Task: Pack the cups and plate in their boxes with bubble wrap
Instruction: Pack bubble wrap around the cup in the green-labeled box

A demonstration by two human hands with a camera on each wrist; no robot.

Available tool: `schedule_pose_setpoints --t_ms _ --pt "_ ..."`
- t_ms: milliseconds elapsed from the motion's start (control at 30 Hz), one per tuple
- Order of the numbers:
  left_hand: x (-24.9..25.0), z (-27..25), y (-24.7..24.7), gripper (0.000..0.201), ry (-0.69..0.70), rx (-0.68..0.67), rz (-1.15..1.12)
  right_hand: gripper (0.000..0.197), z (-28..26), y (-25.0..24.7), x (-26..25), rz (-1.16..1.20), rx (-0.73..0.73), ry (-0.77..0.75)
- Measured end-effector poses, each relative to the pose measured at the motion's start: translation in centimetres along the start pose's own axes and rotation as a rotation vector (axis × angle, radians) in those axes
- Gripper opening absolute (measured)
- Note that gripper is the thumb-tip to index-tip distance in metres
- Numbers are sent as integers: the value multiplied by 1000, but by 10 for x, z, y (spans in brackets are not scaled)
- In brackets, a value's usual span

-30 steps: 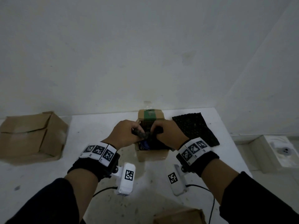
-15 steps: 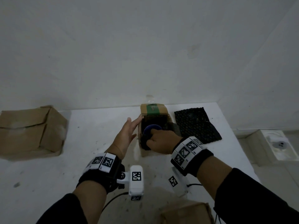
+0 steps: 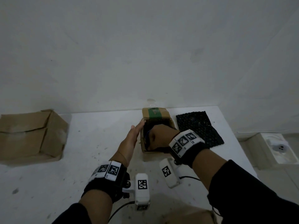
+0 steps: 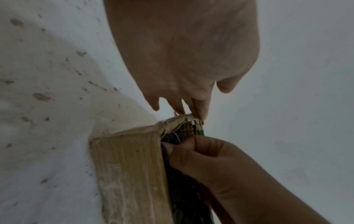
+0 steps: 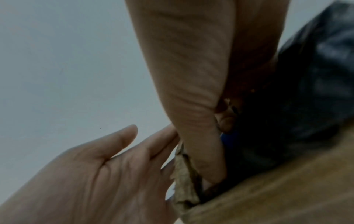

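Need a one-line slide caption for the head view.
Right hand pushes a blue cup in black bubble wrap into a small open cardboard box while the flat left hand steadies its side.

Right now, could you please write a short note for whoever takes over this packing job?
Left hand: open, flat against the small box's left wall, steadying it.
Right hand: inside that box, fingers curled, pressing down the blue cup in dark bubble wrap; exact grip hidden.
A spare bubble wrap sheet lies right of the box; a bigger box sits far left.
Done: one cup nearly seated.
Left: close this box and pack the rest; no other cup or plate in view.
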State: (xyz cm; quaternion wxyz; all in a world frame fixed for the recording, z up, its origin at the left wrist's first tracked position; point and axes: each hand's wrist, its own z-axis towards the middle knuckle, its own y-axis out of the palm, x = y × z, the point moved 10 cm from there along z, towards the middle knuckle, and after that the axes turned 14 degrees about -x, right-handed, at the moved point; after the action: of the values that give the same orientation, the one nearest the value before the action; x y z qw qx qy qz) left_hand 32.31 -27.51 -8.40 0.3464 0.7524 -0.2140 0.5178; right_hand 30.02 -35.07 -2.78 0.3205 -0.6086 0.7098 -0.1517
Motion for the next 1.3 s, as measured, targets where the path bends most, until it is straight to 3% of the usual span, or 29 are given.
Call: schedule_pose_setpoints --t_ms 67,233,367,467,600,733,833,933,1067,1233,1300 --pt "2 -1 8 39 39 -46 -25 32 0 -9 7 6 101 -6" --pt "5 -4 12 43 62 -63 -50 23 11 -5 -6 -131 260 18" --pt "6 -7 11 52 37 -21 -12 26 18 -2 -2 -169 350 121" --pt "3 -6 15 44 41 -21 43 29 14 1 -4 -172 307 87" --pt "8 -7 20 43 67 -19 189 29 -9 -9 -8 -89 234 -85" --pt "0 -2 14 54 74 -49 174 47 -29 -12 20 -332 112 35" --pt "0 -3 17 50 76 -50 184 41 -25 -2 25 -338 -16 7" --pt "2 3 10 43 64 3 200 28 -14 -7 10 -317 21 -56" --pt "-8 12 -3 40 -24 7 217 25 -1 -11 4 -177 62 -79" --pt "13 -10 27 48 102 -31 254 23 4 -5 6 -38 89 -61" --pt "18 -7 32 46 84 -32 175 19 0 -3 5 -8 85 -61"
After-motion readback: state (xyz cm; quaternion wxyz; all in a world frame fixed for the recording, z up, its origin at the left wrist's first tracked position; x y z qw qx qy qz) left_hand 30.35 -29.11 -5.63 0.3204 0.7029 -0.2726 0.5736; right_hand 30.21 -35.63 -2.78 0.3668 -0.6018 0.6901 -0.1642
